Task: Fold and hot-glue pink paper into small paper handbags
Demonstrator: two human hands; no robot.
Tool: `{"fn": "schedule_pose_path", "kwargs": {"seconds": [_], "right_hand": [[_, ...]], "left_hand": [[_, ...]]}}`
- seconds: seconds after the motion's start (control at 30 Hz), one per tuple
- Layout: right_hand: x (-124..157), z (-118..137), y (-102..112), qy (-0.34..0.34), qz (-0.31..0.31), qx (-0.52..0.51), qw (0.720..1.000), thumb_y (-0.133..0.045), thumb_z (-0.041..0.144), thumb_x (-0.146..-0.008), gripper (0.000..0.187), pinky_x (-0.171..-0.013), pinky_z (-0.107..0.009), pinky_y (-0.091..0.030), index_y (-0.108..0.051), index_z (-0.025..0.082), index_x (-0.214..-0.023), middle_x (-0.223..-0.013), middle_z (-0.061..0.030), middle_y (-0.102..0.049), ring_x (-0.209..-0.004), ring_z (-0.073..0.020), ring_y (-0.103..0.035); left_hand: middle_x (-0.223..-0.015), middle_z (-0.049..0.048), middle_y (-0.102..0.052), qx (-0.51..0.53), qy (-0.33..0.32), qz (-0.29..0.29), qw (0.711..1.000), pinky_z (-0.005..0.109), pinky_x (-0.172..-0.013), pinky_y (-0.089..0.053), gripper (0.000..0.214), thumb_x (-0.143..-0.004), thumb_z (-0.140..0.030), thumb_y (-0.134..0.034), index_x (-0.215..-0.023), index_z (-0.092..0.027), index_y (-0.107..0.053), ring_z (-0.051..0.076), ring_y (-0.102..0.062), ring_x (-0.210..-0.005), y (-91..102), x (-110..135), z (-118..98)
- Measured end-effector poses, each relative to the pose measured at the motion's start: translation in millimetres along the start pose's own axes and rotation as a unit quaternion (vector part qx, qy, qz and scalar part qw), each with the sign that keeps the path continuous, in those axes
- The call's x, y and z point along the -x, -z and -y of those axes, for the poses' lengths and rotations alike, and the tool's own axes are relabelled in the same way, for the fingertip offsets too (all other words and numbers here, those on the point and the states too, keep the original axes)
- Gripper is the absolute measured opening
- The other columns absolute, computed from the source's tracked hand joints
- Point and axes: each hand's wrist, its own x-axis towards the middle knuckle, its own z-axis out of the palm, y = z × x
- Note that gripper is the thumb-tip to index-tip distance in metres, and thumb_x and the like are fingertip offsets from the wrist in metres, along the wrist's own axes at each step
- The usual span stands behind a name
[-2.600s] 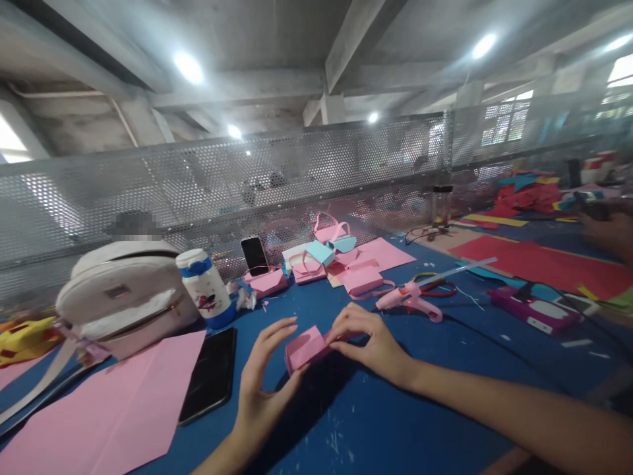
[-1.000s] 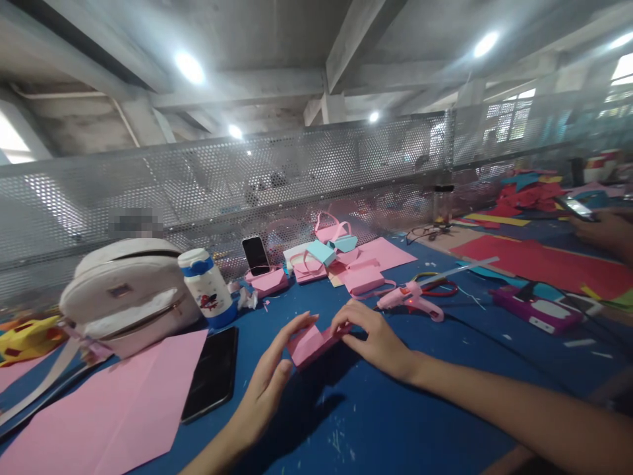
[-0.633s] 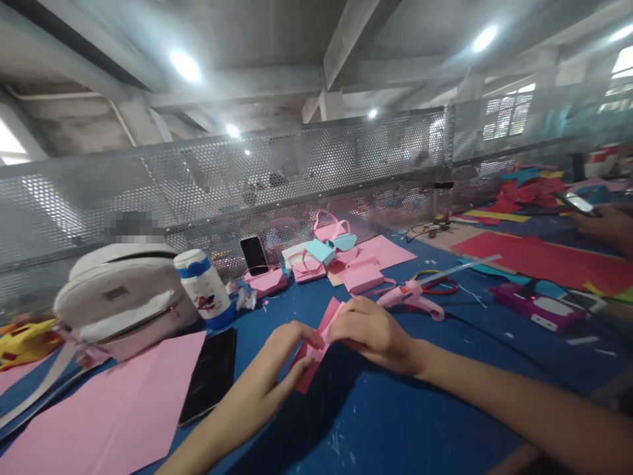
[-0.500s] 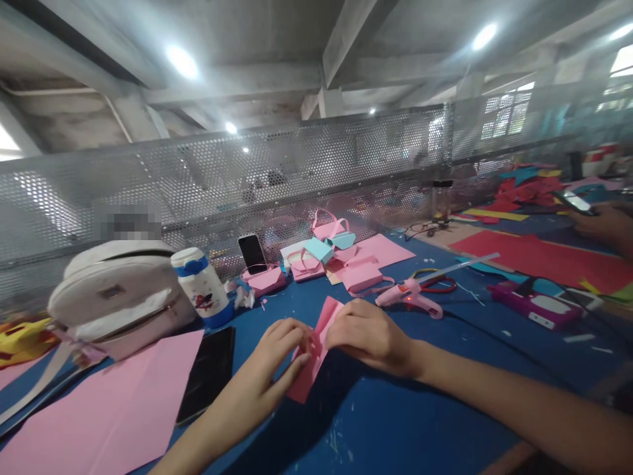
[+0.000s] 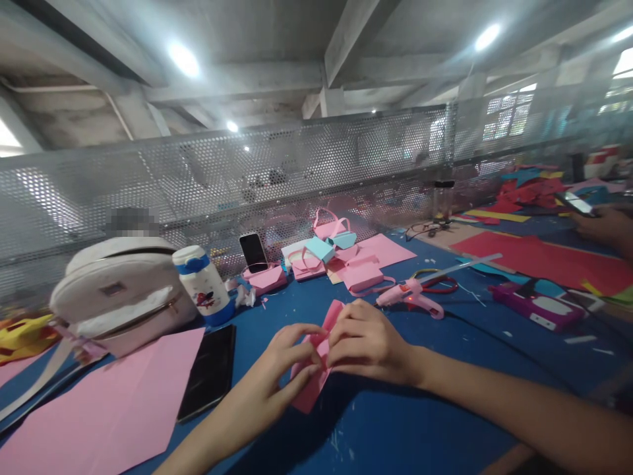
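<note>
A folded piece of pink paper (image 5: 310,394) is held between my two hands, tilted above the blue table. My left hand (image 5: 281,366) grips its left side, thumb and fingers closed on the paper. From the right, my right hand (image 5: 368,346) pinches the paper's upper right edge with curled fingers; its fingertips are partly hidden behind the fold. Just beyond my right hand lies a pink hot glue gun (image 5: 410,295) with a clear glue stick in its back and a small red light on.
A grey backpack (image 5: 121,297), a white-blue bottle (image 5: 204,285) and a black tablet (image 5: 210,373) stand left, near a pink sheet (image 5: 106,402). Small pink paper bags (image 5: 363,274), scissors (image 5: 440,284) and a purple device (image 5: 537,305) lie beyond. A co-worker's hand (image 5: 608,224) holds a phone.
My left fingers have moved slightly right and further over the pink paper, near my right fingertips. The paper has shifted a little downward in view.
</note>
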Motion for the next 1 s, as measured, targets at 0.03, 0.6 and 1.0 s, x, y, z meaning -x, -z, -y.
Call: {"fn": "schedule_pose_path", "kwargs": {"seconds": [0.03, 0.6, 1.0], "right_hand": [[0.0, 0.5, -0.1, 0.000, -0.001, -0.002, 1.000, -0.058, 0.033, -0.099, 0.019, -0.076, -0.034, -0.035, -0.070, 0.021, -0.088, -0.086, -0.0003, -0.074, -0.085, -0.0166, -0.055], [0.3, 1.5, -0.3, -0.010, 0.000, 0.000, 1.000, -0.059, 0.033, -0.098, 0.020, -0.077, -0.034, -0.035, -0.071, 0.021, -0.088, -0.086, -0.0012, -0.074, -0.085, -0.0171, -0.054], [-0.2, 3.6, 0.6, -0.016, 0.007, -0.002, 1.000, -0.061, 0.031, -0.097, 0.017, -0.077, -0.034, -0.036, -0.069, 0.020, -0.086, -0.086, -0.0003, -0.073, -0.084, -0.0170, -0.054]], "left_hand": [[-0.140, 0.0048, -0.049, 0.004, 0.000, -0.003, 1.000, 0.035, -0.109, -0.038, 0.019, -0.100, -0.029, -0.045, -0.104, -0.027, -0.063, 0.023, -0.048, -0.129, -0.8, 0.2, 0.1], [-0.138, 0.0055, -0.053, 0.055, 0.022, 0.000, 0.998, 0.033, -0.106, -0.041, 0.019, -0.099, -0.029, -0.048, -0.092, -0.024, -0.065, 0.023, -0.053, -0.124, -2.0, -3.0, -1.0], [-0.137, 0.0062, -0.055, 0.037, 0.009, -0.019, 0.999, 0.037, -0.105, -0.043, 0.020, -0.099, -0.027, -0.048, -0.096, -0.025, -0.067, 0.024, -0.055, -0.123, -5.4, -1.2, 0.2]]}}
